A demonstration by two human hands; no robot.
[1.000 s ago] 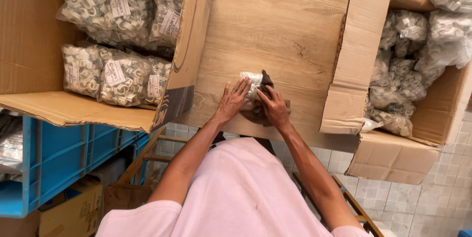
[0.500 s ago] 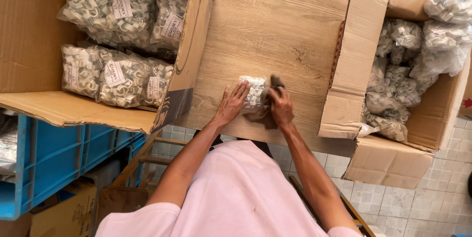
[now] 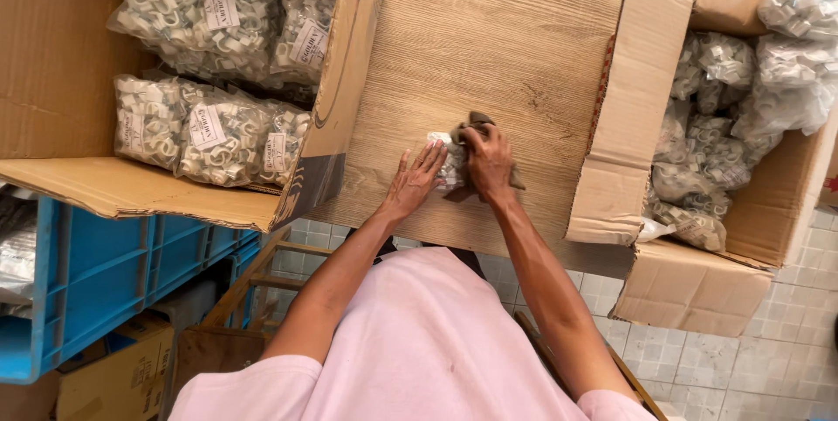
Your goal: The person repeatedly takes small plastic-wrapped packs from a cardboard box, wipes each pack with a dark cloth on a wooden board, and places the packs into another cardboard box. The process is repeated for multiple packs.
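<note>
At the centre of the grainy pale wooden board (image 3: 489,46), a small clear plastic bag of white clips (image 3: 445,164) lies flat. Left hand (image 3: 415,184) rests on its 8 o'clock edge, fingers spread and flat. Right hand (image 3: 489,164) closes over a crumpled brown cloth (image 3: 476,129), pressing it on the bag. Toward 10 o'clock, an open corrugated cardboard box (image 3: 52,63) holds lumpy bags with white rectangular labels (image 3: 201,124). Toward 3 o'clock, another cardboard box (image 3: 637,89) holds unlabelled bags (image 3: 698,177).
</note>
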